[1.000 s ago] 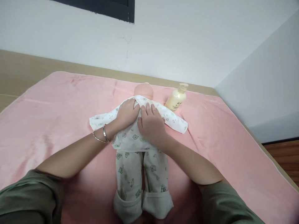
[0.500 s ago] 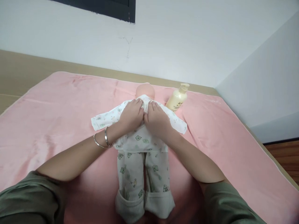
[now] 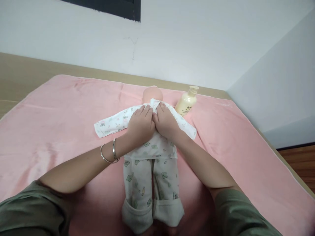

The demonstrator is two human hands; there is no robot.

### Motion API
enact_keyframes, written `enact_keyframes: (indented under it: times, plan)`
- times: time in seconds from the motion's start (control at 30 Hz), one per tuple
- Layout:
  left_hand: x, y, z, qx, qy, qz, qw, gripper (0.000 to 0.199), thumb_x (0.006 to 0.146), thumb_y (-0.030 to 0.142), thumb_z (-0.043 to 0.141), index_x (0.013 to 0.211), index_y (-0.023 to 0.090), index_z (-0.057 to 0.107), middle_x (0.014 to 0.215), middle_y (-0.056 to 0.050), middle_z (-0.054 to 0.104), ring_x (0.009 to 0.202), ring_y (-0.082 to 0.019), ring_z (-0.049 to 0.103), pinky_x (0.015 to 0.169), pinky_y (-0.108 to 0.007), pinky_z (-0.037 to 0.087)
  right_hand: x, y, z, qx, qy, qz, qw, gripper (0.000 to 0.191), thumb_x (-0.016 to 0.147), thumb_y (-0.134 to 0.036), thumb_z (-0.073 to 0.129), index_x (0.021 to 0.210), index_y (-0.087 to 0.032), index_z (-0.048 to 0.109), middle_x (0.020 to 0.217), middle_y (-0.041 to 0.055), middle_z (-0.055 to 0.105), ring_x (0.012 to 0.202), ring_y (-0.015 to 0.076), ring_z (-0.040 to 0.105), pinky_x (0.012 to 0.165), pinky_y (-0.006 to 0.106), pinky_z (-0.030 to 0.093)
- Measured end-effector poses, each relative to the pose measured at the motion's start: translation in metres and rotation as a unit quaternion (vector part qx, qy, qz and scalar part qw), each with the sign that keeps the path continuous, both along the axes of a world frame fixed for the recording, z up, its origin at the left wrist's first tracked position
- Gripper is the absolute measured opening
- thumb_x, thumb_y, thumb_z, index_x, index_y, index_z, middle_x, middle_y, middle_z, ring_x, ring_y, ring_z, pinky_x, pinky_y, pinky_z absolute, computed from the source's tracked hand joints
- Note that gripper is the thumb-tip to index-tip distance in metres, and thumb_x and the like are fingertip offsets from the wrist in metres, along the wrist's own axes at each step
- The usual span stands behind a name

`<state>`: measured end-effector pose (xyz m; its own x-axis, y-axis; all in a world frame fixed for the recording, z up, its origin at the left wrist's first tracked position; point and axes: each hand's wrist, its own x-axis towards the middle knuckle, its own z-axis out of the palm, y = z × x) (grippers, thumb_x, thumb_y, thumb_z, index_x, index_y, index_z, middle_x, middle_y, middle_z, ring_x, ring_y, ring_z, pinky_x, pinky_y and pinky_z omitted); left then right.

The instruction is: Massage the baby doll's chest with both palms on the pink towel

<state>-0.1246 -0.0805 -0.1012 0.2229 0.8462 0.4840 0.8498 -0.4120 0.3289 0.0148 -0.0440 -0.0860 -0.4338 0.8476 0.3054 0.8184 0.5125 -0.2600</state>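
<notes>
A baby doll (image 3: 152, 94) lies stretched out, its bald head at the far end; I cannot tell which way its face points. It wears a white patterned top (image 3: 157, 151) with sleeves spread to both sides, and matching pants (image 3: 140, 183) with turned-up cuffs. On the upper part of the top rests my left hand (image 3: 142, 124), fingers extended and flat. Beside it my right hand (image 3: 166, 121) lies flat in the same way. The thumbs meet over the middle, and both palms hide much of the cloth.
Under the doll spreads a pink blanket (image 3: 73, 131) on a wooden surface (image 3: 24, 70). A cream pump bottle (image 3: 187, 101) stands tilted in view, right of the doll's head. A white wall (image 3: 184, 42) rises behind, with another wall at the right.
Both hands stay on the doll's top; the left has moved slightly right, and the thumbs press closer together. The view has shifted a little.
</notes>
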Motion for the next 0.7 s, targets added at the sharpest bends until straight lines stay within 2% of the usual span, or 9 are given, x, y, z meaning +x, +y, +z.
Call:
enact_keyframes:
  times: [0.1, 0.2, 0.27, 0.33, 0.43, 0.53, 0.63, 0.7]
  plan:
    - [-0.008, 0.014, 0.008, -0.05, -0.029, 0.006, 0.998, 0.041, 0.092, 0.019, 0.034, 0.12, 0.011, 0.063, 0.131, -0.018, 0.067, 0.128, -0.032, 0.059, 0.115, -0.05, 0.046, -0.008, -0.033, 0.001, 0.047, -0.05, -0.017, 0.998, 0.054, 0.103, -0.023, 0.032, 0.145, 0.007, 0.048, 0.152, 0.0323, 0.05, 0.144, 0.0415, 0.048, 0.122, 0.061, 0.036]
    - [-0.014, 0.025, 0.009, -0.082, -0.073, 0.026, 0.994, 0.035, 0.09, 0.019, 0.034, 0.106, 0.016, 0.066, 0.111, -0.015, 0.072, 0.108, -0.03, 0.066, 0.103, -0.048, 0.052, -0.014, -0.055, 0.0, 0.079, -0.07, -0.002, 0.994, 0.054, 0.1, -0.02, 0.039, 0.149, 0.003, 0.047, 0.156, 0.0282, 0.048, 0.148, 0.0429, 0.043, 0.123, 0.061, 0.035]
    - [-0.016, 0.027, 0.003, -0.068, -0.098, 0.029, 0.993, 0.037, 0.092, 0.021, 0.033, 0.109, 0.017, 0.066, 0.114, -0.014, 0.072, 0.109, -0.029, 0.065, 0.105, -0.048, 0.051, -0.015, -0.051, -0.001, 0.069, -0.066, 0.02, 0.995, 0.053, 0.101, -0.018, 0.038, 0.149, 0.001, 0.048, 0.157, 0.0258, 0.048, 0.15, 0.0405, 0.04, 0.125, 0.059, 0.034]
    - [-0.015, 0.027, -0.004, -0.045, -0.113, 0.028, 0.992, 0.043, 0.093, 0.023, 0.033, 0.12, 0.015, 0.065, 0.126, -0.014, 0.07, 0.12, -0.029, 0.062, 0.113, -0.048, 0.046, -0.011, -0.034, -0.001, 0.041, -0.046, 0.024, 0.998, 0.053, 0.102, -0.019, 0.034, 0.149, 0.001, 0.049, 0.158, 0.0244, 0.047, 0.152, 0.0378, 0.039, 0.126, 0.057, 0.032]
    - [-0.013, 0.026, -0.013, -0.035, -0.129, 0.033, 0.991, 0.05, 0.094, 0.026, 0.033, 0.132, 0.01, 0.061, 0.14, -0.017, 0.065, 0.133, -0.029, 0.057, 0.121, -0.047, 0.04, -0.002, -0.004, 0.003, -0.031, -0.004, -0.01, 0.999, 0.057, 0.104, -0.027, 0.036, 0.153, 0.001, 0.042, 0.163, 0.0235, 0.04, 0.155, 0.0369, 0.034, 0.128, 0.057, 0.03]
    - [-0.012, 0.026, -0.016, -0.033, -0.144, 0.041, 0.988, 0.051, 0.094, 0.028, 0.035, 0.134, 0.01, 0.061, 0.142, -0.016, 0.064, 0.135, -0.029, 0.055, 0.123, -0.048, 0.038, 0.005, 0.005, 0.014, -0.076, 0.02, -0.037, 0.996, 0.061, 0.103, -0.03, 0.039, 0.155, 0.002, 0.039, 0.165, 0.0252, 0.035, 0.157, 0.039, 0.028, 0.128, 0.058, 0.028]
    - [-0.013, 0.026, -0.016, -0.027, -0.148, 0.043, 0.988, 0.049, 0.094, 0.028, 0.035, 0.132, 0.015, 0.063, 0.14, -0.011, 0.066, 0.133, -0.027, 0.057, 0.122, -0.047, 0.04, 0.003, -0.007, 0.023, -0.032, 0.049, -0.006, 0.998, 0.057, 0.101, -0.023, 0.034, 0.154, -0.005, 0.042, 0.168, 0.0195, 0.032, 0.16, 0.0363, 0.019, 0.127, 0.062, 0.027]
    - [-0.013, 0.026, -0.016, -0.021, -0.147, 0.042, 0.988, 0.049, 0.094, 0.028, 0.035, 0.131, 0.014, 0.063, 0.139, -0.011, 0.067, 0.132, -0.027, 0.058, 0.121, -0.046, 0.042, 0.0, -0.013, 0.023, 0.012, 0.062, 0.012, 0.998, 0.056, 0.1, -0.018, 0.031, 0.154, -0.01, 0.043, 0.17, 0.0146, 0.03, 0.162, 0.0325, 0.014, 0.128, 0.061, 0.025]
